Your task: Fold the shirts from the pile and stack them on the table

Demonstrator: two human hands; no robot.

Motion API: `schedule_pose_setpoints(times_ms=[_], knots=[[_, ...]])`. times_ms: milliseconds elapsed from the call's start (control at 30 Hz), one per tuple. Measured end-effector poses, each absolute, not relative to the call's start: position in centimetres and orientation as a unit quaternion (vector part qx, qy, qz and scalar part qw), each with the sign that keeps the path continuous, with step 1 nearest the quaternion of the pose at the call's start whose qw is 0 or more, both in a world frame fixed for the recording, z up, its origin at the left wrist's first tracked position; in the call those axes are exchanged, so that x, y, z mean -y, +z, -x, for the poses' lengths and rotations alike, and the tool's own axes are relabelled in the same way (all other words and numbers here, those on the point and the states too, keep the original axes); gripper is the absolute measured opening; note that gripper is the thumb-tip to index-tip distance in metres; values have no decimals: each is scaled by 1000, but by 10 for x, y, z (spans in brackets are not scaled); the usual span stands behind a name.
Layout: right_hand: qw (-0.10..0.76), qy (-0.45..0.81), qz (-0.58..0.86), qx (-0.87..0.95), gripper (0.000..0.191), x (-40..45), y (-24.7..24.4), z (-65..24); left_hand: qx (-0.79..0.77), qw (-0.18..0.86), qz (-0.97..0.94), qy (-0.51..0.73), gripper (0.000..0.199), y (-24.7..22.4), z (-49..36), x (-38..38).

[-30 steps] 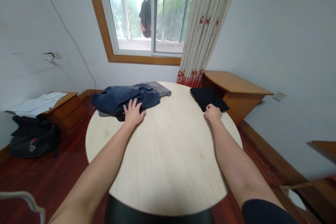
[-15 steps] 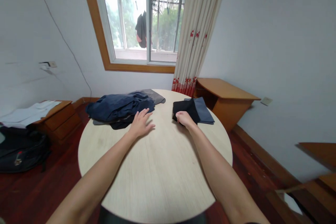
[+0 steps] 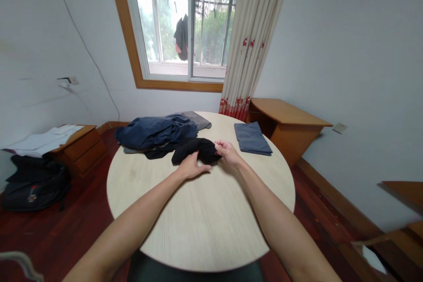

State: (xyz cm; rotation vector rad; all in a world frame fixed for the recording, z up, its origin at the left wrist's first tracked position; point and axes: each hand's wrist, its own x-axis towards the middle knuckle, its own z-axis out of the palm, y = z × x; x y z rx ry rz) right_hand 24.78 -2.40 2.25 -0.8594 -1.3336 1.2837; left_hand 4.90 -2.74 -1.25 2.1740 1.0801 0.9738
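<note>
A bunched black garment [image 3: 193, 146] lies across the middle of the round table [image 3: 198, 211]. My right hand [image 3: 228, 153] pinches its right end, where a small reddish patch shows beside the fingers. Against the near side of the cloth rests my left hand [image 3: 191, 166], with thumb and fingers spread apart. Right of my hands, a folded dark grey-blue garment [image 3: 253, 137] lies flat. At the left is a heap of crumpled navy clothing [image 3: 155, 131], with black and grey cloth showing under it and a grey piece [image 3: 198, 120] behind.
Beyond the table's right rear edge stands a wooden desk [image 3: 291, 114], below a patterned curtain [image 3: 246, 53]. A low wooden cabinet [image 3: 87, 143] with papers and a black bag [image 3: 36, 185] are at the left. A dark seat [image 3: 194, 271] shows under the near edge.
The black garment has come off the folded grey-blue one and moved left to mid-table, pulled by my right hand. My left hand has shifted slightly right and nearer, onto the cloth.
</note>
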Motion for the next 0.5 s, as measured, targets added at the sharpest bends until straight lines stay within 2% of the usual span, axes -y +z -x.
schedule_pose_setpoints(times_ms=[33, 100, 167, 267, 367, 433, 500], knots=[[501, 545, 348, 576, 48, 25, 20, -243, -390, 268, -800, 370, 73, -13, -50, 28], [451, 557, 322, 618, 46, 27, 17, -235, -364, 287, -790, 400, 54, -13, -52, 28], [436, 536, 310, 653, 45, 29, 15, -230, -354, 303, -765, 444, 41, -13, -53, 26], [464, 410, 339, 708, 43, 30, 16, -238, -380, 357, -682, 512, 46, -11, -52, 24], [438, 306, 357, 766, 60, 31, 19, -253, -370, 493, -572, 542, 59, -7, -52, 25], [404, 317, 353, 782, 69, 31, 20, -258, -332, 567, -512, 553, 62, -4, -50, 27], [377, 349, 351, 783, 57, 32, 23, -257, -297, 611, -477, 558, 60, -1, -47, 28]])
